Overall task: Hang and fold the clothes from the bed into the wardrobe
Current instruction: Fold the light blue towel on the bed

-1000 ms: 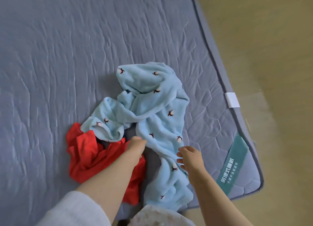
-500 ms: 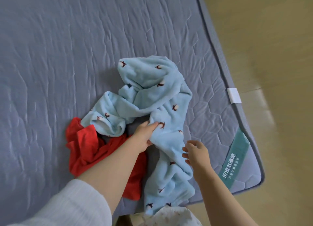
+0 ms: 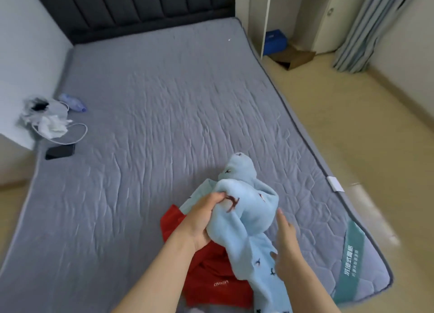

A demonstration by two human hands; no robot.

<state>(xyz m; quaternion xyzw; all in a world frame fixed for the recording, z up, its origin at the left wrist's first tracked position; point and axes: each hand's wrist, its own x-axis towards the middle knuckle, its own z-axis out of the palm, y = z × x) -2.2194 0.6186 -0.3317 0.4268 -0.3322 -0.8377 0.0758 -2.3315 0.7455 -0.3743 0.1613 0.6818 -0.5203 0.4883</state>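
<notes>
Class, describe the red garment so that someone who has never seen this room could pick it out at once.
Find the grey mattress. At its near end lie two garments. It is the red garment lying underneath, with small white lettering, not the blue garment on top.

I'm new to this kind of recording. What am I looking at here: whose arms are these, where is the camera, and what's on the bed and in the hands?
There is no machine: these are a person's two bare arms. Every picture comes from one wide-angle camera worn on the head, looking forward and down. The left hand grips a bunch of the light blue garment and holds it up off the grey mattress. The right hand is open, fingers straight, beside the hanging cloth; whether it touches is unclear. A red garment lies underneath. Near the far left edge lie a black phone, a white cable and a plastic bottle.
</notes>
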